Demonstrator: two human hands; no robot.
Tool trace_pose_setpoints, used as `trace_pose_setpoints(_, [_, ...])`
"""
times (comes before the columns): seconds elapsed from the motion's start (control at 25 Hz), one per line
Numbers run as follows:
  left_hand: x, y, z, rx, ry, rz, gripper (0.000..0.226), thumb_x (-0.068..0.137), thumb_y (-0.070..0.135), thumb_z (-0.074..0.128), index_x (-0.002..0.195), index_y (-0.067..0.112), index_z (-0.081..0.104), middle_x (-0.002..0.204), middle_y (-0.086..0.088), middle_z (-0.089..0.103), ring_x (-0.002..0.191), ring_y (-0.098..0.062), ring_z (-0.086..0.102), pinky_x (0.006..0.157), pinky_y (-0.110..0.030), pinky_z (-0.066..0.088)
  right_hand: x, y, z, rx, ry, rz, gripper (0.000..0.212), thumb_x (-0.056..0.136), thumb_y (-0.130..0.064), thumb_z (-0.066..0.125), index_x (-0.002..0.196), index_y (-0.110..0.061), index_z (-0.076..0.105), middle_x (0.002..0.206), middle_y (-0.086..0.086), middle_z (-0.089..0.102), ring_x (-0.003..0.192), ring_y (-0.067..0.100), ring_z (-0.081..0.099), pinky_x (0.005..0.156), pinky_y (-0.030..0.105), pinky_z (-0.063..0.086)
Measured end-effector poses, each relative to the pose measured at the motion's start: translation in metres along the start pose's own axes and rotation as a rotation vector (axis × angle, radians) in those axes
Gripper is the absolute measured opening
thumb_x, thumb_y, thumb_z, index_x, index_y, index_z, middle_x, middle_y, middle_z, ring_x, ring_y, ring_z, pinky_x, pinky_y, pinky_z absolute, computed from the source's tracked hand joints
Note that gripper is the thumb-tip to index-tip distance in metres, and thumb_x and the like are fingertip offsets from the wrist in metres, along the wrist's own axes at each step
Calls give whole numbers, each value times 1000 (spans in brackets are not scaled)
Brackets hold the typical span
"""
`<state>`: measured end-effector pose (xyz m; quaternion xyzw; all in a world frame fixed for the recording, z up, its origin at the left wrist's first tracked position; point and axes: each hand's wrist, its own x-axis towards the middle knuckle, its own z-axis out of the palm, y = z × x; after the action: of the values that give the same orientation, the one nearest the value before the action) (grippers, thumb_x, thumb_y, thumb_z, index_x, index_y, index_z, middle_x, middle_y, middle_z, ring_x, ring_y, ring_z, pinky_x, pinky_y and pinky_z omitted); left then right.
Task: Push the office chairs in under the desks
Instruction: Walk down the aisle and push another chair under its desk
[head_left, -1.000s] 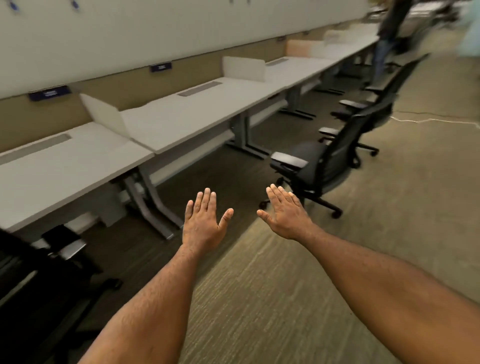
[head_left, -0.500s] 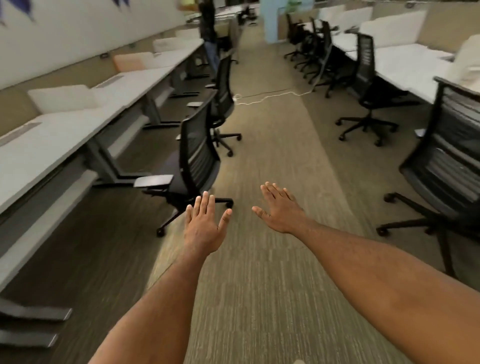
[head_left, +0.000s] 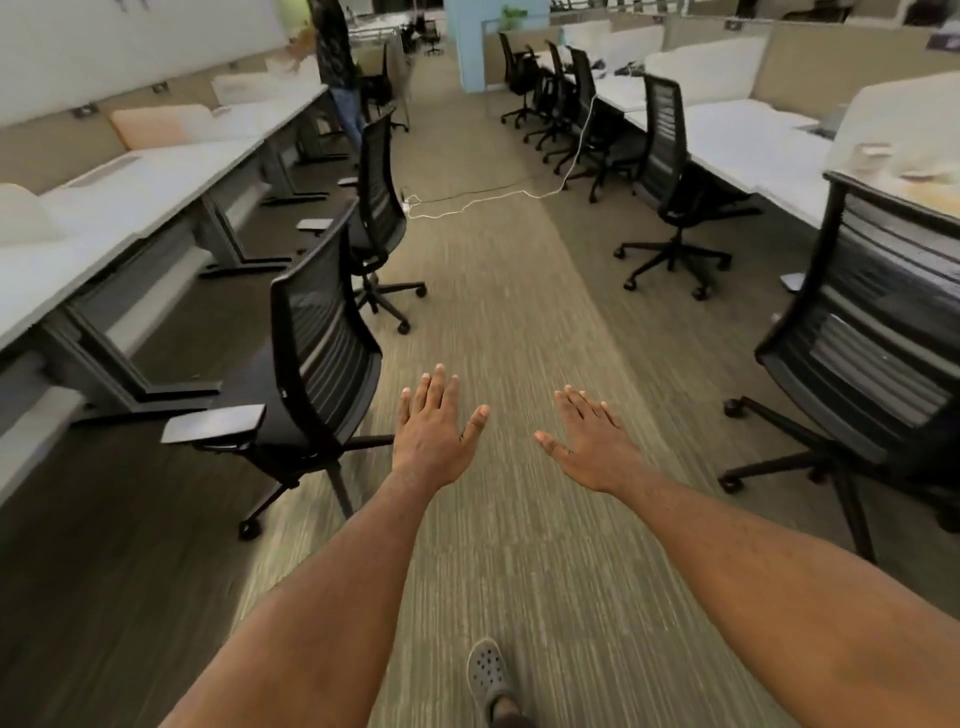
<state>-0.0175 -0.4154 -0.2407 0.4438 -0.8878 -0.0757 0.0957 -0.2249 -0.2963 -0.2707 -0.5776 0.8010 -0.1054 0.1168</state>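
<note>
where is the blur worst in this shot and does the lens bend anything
Head view: motion blur smears the carpet and the left desks; the left hand and right hand stay fairly sharp. Wide-angle distortion bows the nearest right chair and the desk edges outward. Lighting is even, no hard glare.

The office chairs (head_left: 332, 332) are black, their mesh backs crossed by pale horizontal stripes. The desks (head_left: 156, 171) are white on grey legs. The carpet (head_left: 519, 322) is olive with fine lengthwise streaks, darker brown beside the desks. A white cable (head_left: 498, 200) crosses it. The shoe (head_left: 487, 670) is grey with dark holes.
</note>
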Motion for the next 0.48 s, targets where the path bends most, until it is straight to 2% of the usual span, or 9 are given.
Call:
trace_pose_setpoints(0.24, [136,-89,-25,39,24,-125,74,101,59,20,159,14,12,168,-6,-4,153,-21,-9,123,-45,-7,158,-37,-15,8,-4,-36,80,98,-64,20,158,-16,-2,167,4,-5,153,18,-5,123,40,-4])
trace_pose_setpoints(0.48, [212,-158,-57,59,129,-233,67,101,54,32,157,17,22,168,-7,0,154,-24,-4,124,-44,-5,288,-94,-21,13,2,-174,78,99,-63,22,158,-16,3,167,4,0,153,18,0,123,42,0])
